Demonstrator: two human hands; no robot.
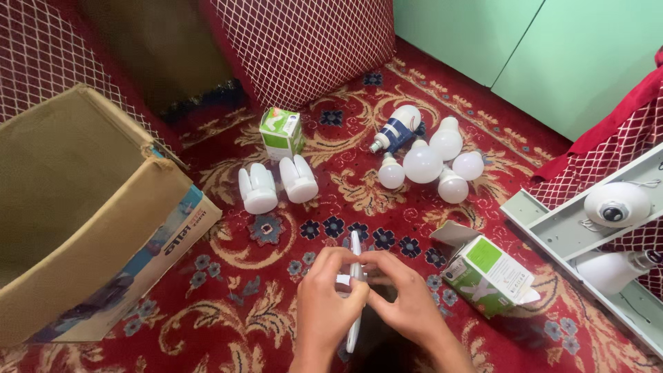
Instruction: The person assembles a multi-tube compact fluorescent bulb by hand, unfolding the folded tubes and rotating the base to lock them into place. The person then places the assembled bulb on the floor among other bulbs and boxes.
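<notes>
We pinch the white folding lamp point(355, 290) between the fingers of our left hand point(326, 304) and right hand point(407, 304); pressing its thin panel unevenly could snap it.

To my left on the carpet point(228, 304) stands a big brown carton point(76, 207), open at the top, with a blue and white printed panel along its lower side. Farther off sits a small green and white box point(281, 132), upright. Near my right hand point(407, 304) lies a second green and white box point(487, 276), tipped over, flap open.
</notes>
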